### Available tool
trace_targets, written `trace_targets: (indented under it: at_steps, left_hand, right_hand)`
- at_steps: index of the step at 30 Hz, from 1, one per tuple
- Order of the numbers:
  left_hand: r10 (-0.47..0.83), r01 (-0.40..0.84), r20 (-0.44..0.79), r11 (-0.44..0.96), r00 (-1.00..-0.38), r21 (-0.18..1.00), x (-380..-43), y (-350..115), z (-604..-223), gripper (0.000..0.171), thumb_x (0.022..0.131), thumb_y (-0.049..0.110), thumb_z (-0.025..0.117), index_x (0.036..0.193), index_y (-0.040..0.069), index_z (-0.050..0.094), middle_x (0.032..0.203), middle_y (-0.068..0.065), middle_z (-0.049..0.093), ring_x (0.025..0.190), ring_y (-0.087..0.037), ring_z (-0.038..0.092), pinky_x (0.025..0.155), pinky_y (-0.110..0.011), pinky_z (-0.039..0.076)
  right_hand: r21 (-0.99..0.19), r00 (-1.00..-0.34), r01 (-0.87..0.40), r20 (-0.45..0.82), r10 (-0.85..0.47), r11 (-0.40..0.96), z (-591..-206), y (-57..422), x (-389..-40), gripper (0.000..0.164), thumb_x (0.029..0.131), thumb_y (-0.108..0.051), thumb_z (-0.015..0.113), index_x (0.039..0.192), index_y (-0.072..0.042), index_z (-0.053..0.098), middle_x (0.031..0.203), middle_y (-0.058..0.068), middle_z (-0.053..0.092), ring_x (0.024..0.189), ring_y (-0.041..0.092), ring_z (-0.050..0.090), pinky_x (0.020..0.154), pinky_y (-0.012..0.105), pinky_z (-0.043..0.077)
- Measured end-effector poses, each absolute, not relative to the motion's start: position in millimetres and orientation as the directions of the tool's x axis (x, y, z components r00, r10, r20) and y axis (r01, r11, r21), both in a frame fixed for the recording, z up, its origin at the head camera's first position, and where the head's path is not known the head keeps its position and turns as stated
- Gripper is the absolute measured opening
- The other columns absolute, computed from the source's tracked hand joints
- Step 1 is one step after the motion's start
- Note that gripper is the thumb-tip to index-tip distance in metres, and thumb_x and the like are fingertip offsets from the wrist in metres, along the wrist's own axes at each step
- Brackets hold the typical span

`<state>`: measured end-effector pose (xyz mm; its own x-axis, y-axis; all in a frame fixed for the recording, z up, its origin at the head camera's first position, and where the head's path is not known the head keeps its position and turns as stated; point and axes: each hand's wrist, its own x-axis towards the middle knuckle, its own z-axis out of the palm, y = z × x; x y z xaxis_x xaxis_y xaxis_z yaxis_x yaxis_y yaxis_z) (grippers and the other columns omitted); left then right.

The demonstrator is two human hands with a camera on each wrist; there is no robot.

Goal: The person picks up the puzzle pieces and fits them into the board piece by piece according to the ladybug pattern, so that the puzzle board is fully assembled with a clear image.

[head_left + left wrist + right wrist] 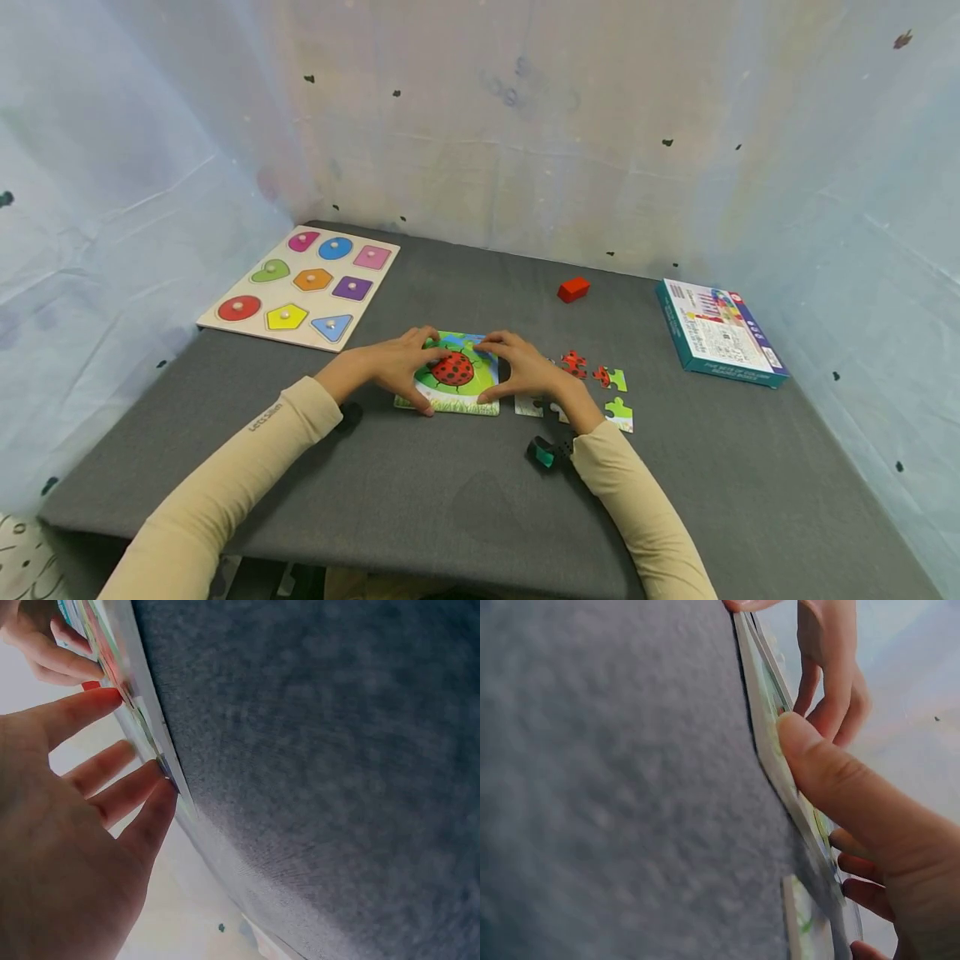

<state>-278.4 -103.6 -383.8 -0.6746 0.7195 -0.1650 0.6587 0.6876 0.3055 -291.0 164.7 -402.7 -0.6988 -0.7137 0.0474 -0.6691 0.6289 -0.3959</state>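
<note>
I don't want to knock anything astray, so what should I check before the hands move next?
1. Ladybug board picture side up: ok.
2. Left hand and right hand both at the ladybug board: ok, one on each side.
3. Hold firm enough to lift: cannot tell; pressure doesn't show.
4. All loose puzzle pieces in full view: not ok; the right hand and wrist partly cover some.
5. Shape board apart from the ladybug board: ok.
6. Red block apart from the loose puzzle pieces: ok.
</note>
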Motion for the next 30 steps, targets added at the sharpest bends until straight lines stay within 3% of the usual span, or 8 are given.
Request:
trace_targets:
  at_steps: [8,14,23,30]
  left_hand:
    - [0.749,0.683,-0.067,0.633,-0.659,0.365,-282.6,-110.4,-386.8,0.093,0.065,0.056,0.078,0.128,-0.002,0.043,0.130,-0.015,0.038,0.120,-0.028,0.035,0.102,-0.045,0.031]
    - [0.739,0.659,-0.083,0.640,-0.668,0.396,-281.3,-116.0,-383.8,0.086,0.065,0.055,0.078,0.126,0.001,0.050,0.140,-0.020,0.028,0.129,-0.035,0.024,0.104,-0.052,0.026]
    - [0.756,0.668,-0.103,0.625,-0.646,0.403,-285.8,-133.0,-388.2,0.095,0.067,0.056,0.076,0.139,0.006,0.040,0.138,-0.013,0.035,0.128,-0.030,0.030,0.105,-0.050,0.027]
    - [0.760,0.641,-0.113,0.610,-0.640,0.466,-283.9,-138.7,-386.6,0.092,0.069,0.049,0.078,0.137,0.000,0.039,0.143,-0.015,0.032,0.134,-0.034,0.025,0.107,-0.051,0.022]
  right_hand:
    - [-0.415,-0.710,-0.650,0.033,-0.704,0.636,-406.0,166.5,-295.7,0.084,0.069,-0.048,0.078,0.138,-0.015,0.045,0.142,0.010,0.036,0.130,0.029,0.034,0.101,0.051,0.033]
    - [-0.424,-0.711,-0.648,0.038,-0.703,0.632,-406.1,167.1,-296.3,0.084,0.069,-0.049,0.078,0.138,-0.014,0.045,0.142,0.010,0.035,0.129,0.028,0.034,0.101,0.051,0.033]
    - [-0.426,-0.702,-0.658,0.046,-0.711,0.621,-405.7,168.4,-296.8,0.083,0.069,-0.046,0.079,0.138,-0.013,0.045,0.141,0.011,0.036,0.130,0.029,0.033,0.102,0.051,0.031]
    - [-0.549,-0.707,-0.616,0.069,-0.704,0.565,-407.0,174.1,-297.6,0.073,0.077,-0.034,0.076,0.138,-0.010,0.044,0.141,0.010,0.035,0.131,0.028,0.032,0.103,0.052,0.030]
